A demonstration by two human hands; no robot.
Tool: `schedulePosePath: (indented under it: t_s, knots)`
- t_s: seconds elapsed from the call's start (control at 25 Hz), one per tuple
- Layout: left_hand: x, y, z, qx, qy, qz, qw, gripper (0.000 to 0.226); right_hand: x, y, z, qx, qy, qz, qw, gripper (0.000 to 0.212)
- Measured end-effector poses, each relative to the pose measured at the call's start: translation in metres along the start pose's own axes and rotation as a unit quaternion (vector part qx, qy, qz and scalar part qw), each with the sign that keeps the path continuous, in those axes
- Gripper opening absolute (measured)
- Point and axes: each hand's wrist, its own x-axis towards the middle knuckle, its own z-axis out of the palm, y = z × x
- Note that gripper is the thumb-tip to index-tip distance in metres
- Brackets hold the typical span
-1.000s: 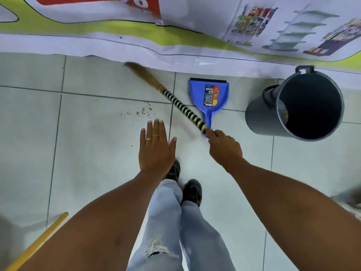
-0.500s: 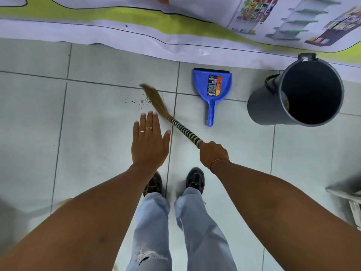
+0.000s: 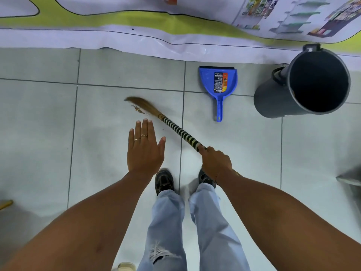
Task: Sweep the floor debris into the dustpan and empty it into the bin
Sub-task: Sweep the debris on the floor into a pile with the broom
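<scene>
- Right hand [image 3: 215, 163]: grip closed around the end of the short grass broom with a black-and-yellow banded handle [image 3: 179, 132]. The handle runs up and to the left from the fist, much as half a second ago.
- Broom bristles [image 3: 142, 105]: tan and fanned, lying low on the pale grey tiled floor [image 3: 39, 124]. One second ago the head reached up to the banner's edge; it has since been drawn back toward the person.
- Floor debris [image 3: 137, 109]: small brown crumbs, now gathered in a tight line touching the near edge of the bristles; earlier they lay scattered more loosely on the same tile.
- Left hand [image 3: 145, 151]: flat, palm down, fingers spread and holding nothing, as in both earlier frames. It hovers just left of the handle.
- Blue plastic dustpan [image 3: 218, 81]: flat on the floor, handle toward the person, well right of the crumbs and unmoved.
- Dark grey round bin [image 3: 273, 98]: open, standing right of the dustpan, by the printed white-and-green banner [image 3: 117, 18].
</scene>
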Motion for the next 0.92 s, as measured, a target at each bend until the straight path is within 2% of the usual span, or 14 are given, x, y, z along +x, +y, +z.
schedulePosePath:
  t_s: [0.2,0.4,0.56,0.64,0.76,0.92]
  knots:
    - [-0.009,-0.010,0.001,-0.003,-0.005,0.000,1.000,0.069,-0.023,-0.001,0.013,0.079,0.035,0.075,0.993,0.057]
    - [-0.012,-0.015,-0.002,-0.013,-0.005,-0.008,1.000,0.065,-0.045,-0.027,0.025,0.221,-0.087,0.216,0.947,0.043]
    - [-0.012,-0.022,-0.008,-0.010,0.004,-0.009,1.000,0.065,-0.071,-0.076,0.044,0.203,-0.146,0.178,0.952,0.036]
    - [-0.015,-0.029,-0.010,-0.014,0.004,-0.014,1.000,0.067,-0.073,-0.100,0.054,0.240,-0.155,0.172,0.943,0.034]
    - [-0.019,-0.044,-0.009,-0.007,0.001,-0.019,1.000,0.070,-0.058,-0.123,0.054,0.287,-0.156,0.185,0.927,0.034]
    - [-0.022,-0.067,-0.010,0.005,-0.002,-0.034,0.999,0.069,-0.040,-0.132,0.039,0.280,-0.132,0.156,0.938,0.034]
